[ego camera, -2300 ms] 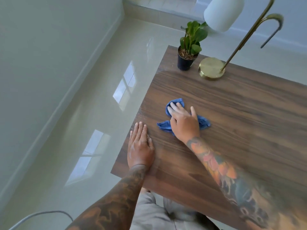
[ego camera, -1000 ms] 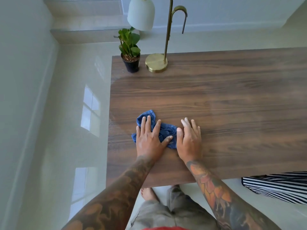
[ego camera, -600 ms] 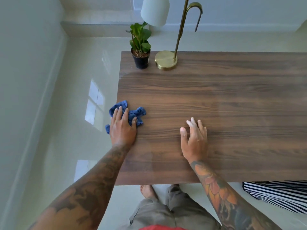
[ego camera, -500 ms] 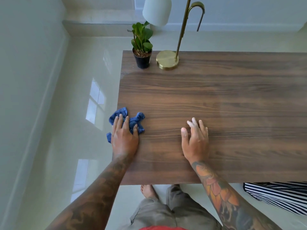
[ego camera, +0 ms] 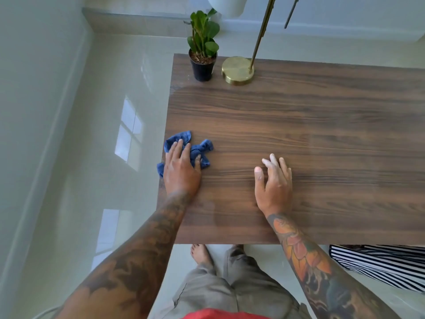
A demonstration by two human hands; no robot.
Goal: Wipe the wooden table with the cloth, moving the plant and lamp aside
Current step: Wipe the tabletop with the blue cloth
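The blue cloth (ego camera: 186, 149) lies crumpled at the left edge of the wooden bench (ego camera: 310, 134), one corner hanging just past it. It looks soft, light and limp, so it should bunch and drag under pressure; a flat palm pressing down on its middle seems the best hold for wiping. The left hand (ego camera: 181, 169) does this now, fingers nearly straight and spread over the cloth, pressing it to the wood. The right hand (ego camera: 273, 180) rests flat on the bench to the right, well apart from the cloth, fingers relaxed and holding nothing.

At the far left corner stands the plant (ego camera: 203, 54) in a small dark pot, probably light and easy to tip; best taken round the pot. Just beside it on the right, the lamp (ego camera: 239, 70) has a brass base that looks heavy, with a thin stem rising out of view; likely top-heavy, so lift it low.
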